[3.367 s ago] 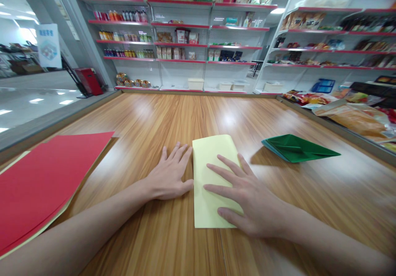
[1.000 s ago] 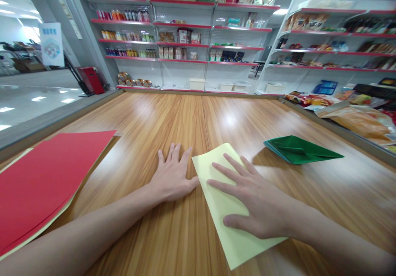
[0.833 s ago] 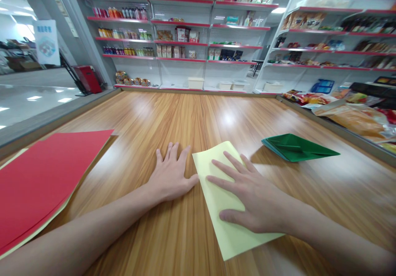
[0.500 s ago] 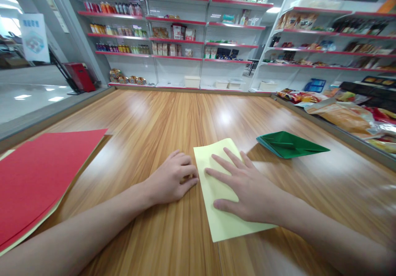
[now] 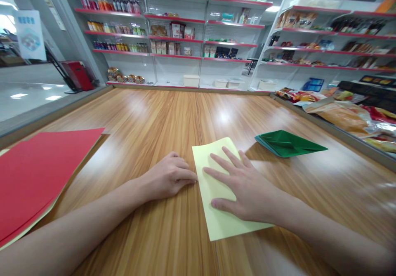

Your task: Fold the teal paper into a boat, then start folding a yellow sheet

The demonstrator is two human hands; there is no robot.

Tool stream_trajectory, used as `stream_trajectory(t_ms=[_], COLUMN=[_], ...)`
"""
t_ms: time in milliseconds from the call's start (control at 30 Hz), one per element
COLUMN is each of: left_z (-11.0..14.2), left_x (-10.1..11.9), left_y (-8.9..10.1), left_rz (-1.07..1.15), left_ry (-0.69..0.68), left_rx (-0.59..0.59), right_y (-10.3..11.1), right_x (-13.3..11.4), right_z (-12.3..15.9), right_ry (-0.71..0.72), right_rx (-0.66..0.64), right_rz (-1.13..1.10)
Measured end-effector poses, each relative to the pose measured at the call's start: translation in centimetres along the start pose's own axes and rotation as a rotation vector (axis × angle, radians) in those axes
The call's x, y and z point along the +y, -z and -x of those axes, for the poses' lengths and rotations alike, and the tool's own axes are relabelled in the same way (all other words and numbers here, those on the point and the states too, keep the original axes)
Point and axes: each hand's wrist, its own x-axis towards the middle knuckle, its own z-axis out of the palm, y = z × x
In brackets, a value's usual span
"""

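A pale yellow sheet of paper [image 5: 201, 214], seemingly folded over, lies on the wooden table in front of me. My right hand [image 5: 244, 185] rests flat on it with spread fingers. Just left of the sheet is my left hand [image 5: 173, 177], its fingers curled and its thumb and index finger together. Those fingertips come right up to the sheet's left edge, with no paper seen between them. To the right sits a folded dark green paper piece [image 5: 287, 144], pointed at its right end, touched by neither hand.
Red paper sheets [image 5: 46, 168] with yellow ones beneath lie at the table's left side. Packaged goods [image 5: 337, 115] sit beyond the raised right edge. Shelves [image 5: 176, 57] of bottles and boxes stand behind the table, and a red box [image 5: 77, 76] is on the floor at left.
My left thumb and index finger, which had a gap between them, have come together at the paper's edge. My right hand stays flat on the sheet. The view has shifted slightly.
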Motion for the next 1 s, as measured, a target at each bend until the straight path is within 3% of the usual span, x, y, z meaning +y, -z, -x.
stream_trajectory(t_ms=[1000], left_z=[0.06], left_x=[-0.19], left_y=[-0.04], left_rz=[-0.001], left_ry=[-0.009], left_rx=[-0.013], right_y=[-0.23], right_x=[-0.02], right_z=[-0.12], right_ry=[-0.018], right_rx=[0.003], right_rz=[0.025])
